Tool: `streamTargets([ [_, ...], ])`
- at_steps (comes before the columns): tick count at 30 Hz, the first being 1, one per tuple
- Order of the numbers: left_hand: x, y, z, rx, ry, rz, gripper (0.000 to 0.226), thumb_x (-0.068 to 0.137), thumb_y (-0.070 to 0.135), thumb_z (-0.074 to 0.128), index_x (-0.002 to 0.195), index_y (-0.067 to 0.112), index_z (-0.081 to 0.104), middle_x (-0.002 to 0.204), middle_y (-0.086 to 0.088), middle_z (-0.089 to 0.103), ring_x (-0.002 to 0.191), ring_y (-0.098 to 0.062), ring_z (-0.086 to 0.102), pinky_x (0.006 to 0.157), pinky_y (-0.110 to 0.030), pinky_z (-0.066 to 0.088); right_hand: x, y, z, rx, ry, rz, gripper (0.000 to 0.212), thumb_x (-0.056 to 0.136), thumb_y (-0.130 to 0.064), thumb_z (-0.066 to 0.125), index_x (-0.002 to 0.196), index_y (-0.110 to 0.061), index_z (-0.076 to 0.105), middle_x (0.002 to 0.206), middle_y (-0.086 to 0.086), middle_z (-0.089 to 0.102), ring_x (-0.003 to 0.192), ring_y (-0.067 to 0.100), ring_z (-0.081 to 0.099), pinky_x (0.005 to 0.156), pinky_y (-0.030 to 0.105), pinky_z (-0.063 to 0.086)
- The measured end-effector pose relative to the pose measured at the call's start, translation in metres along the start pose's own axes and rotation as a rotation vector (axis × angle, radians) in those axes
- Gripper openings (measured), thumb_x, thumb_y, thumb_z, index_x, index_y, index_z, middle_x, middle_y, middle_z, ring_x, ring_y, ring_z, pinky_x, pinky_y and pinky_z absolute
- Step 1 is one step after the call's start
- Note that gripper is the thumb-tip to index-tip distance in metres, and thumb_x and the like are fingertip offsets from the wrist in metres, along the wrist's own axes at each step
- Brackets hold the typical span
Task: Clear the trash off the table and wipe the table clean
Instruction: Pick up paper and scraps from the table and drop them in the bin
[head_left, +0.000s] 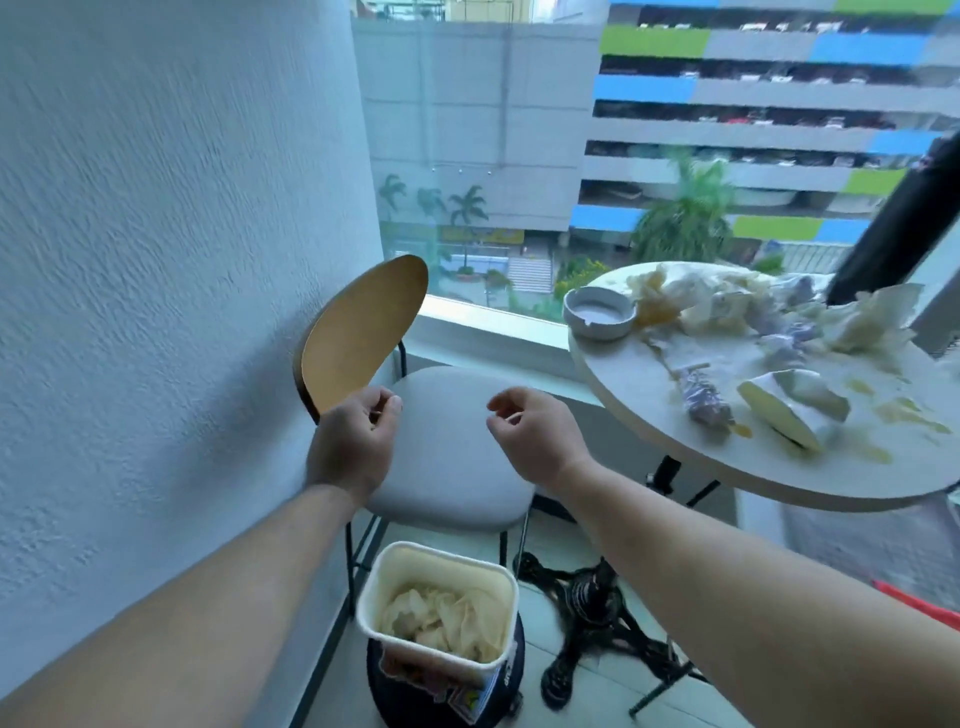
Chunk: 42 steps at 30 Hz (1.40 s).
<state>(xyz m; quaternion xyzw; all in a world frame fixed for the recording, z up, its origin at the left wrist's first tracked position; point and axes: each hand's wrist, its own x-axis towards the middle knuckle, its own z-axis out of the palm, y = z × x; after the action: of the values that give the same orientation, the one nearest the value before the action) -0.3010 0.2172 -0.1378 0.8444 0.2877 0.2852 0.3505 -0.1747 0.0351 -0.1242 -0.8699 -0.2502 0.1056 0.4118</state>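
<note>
Standing nearest, on the floor, the bin (441, 552) already holds crumpled paper (441, 618). Above it, over the chair (447, 457) seat, the left hand (356, 441) and right hand (535, 436) hang loosely curled, grasping nothing visible. The trash lies to the right on the round tabletop (639, 384): a crushed cup (795, 410) and a twisted wrapper (701, 397) near the edge, and crumpled tissues (711, 301) farther back beside the ashtray (598, 312). The person would do well to gather several pieces per reach, nearest first, carry them low over the bin, and leave the yellowish stains (904, 410) for wiping last.
</note>
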Motion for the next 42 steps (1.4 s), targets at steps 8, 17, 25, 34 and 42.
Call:
streamTargets([
  [8, 0.046, 0.1, 0.03, -0.113, 0.013, 0.262, 0.028, 0.1, 0.026, 0.056, 0.079, 0.01, 0.065, 0.071, -0.006, 0.067, 0.071, -0.032, 0.061, 0.065, -0.037, 0.047, 0.004, -0.019, -0.11, 0.005, 0.293, -0.028, 0.017, 0.094, -0.021, 0.065, 0.106, -0.021, 0.077, 0.098, -0.004, 0.078, 0.088, 0.015, 0.068, 0.078, 0.023, 0.049],
  [17, 0.058, 0.223, 0.132, -0.212, -0.092, 0.41, 0.023, 0.096, 0.015, 0.065, 0.073, 0.01, 0.066, 0.064, -0.005, 0.066, 0.064, -0.028, 0.062, 0.062, -0.038, 0.05, 0.013, 0.044, -0.237, -0.053, 0.466, -0.004, 0.018, 0.095, -0.019, 0.064, 0.107, -0.019, 0.077, 0.099, 0.002, 0.079, 0.09, 0.02, 0.07, 0.082, 0.029, 0.055],
  [25, 0.067, 0.308, 0.227, -0.257, -0.1, 0.484, 0.021, 0.097, 0.019, 0.067, 0.078, 0.01, 0.072, 0.07, -0.003, 0.072, 0.069, -0.025, 0.069, 0.068, -0.036, 0.055, 0.048, 0.124, -0.333, -0.073, 0.501, 0.032, 0.021, 0.094, -0.019, 0.068, 0.113, -0.014, 0.077, 0.103, 0.004, 0.078, 0.095, 0.02, 0.071, 0.092, 0.031, 0.056],
  [34, 0.093, 0.346, 0.286, -0.2, -0.126, 0.514, 0.016, 0.093, 0.017, 0.072, 0.078, 0.012, 0.073, 0.07, 0.001, 0.071, 0.065, -0.014, 0.067, 0.067, -0.029, 0.056, 0.085, 0.176, -0.384, -0.097, 0.485, 0.097, 0.022, 0.095, -0.01, 0.063, 0.113, -0.015, 0.075, 0.098, -0.002, 0.071, 0.099, 0.022, 0.068, 0.09, 0.031, 0.055],
  [42, 0.148, 0.365, 0.336, -0.054, -0.355, 0.541, 0.012, 0.091, 0.018, 0.071, 0.099, 0.02, 0.079, 0.106, 0.0, 0.079, 0.098, -0.019, 0.074, 0.094, -0.037, 0.058, 0.132, 0.193, -0.39, -0.133, 0.485, 0.11, 0.034, 0.097, -0.008, 0.062, 0.129, -0.012, 0.069, 0.116, 0.003, 0.073, 0.096, 0.016, 0.068, 0.084, 0.019, 0.049],
])
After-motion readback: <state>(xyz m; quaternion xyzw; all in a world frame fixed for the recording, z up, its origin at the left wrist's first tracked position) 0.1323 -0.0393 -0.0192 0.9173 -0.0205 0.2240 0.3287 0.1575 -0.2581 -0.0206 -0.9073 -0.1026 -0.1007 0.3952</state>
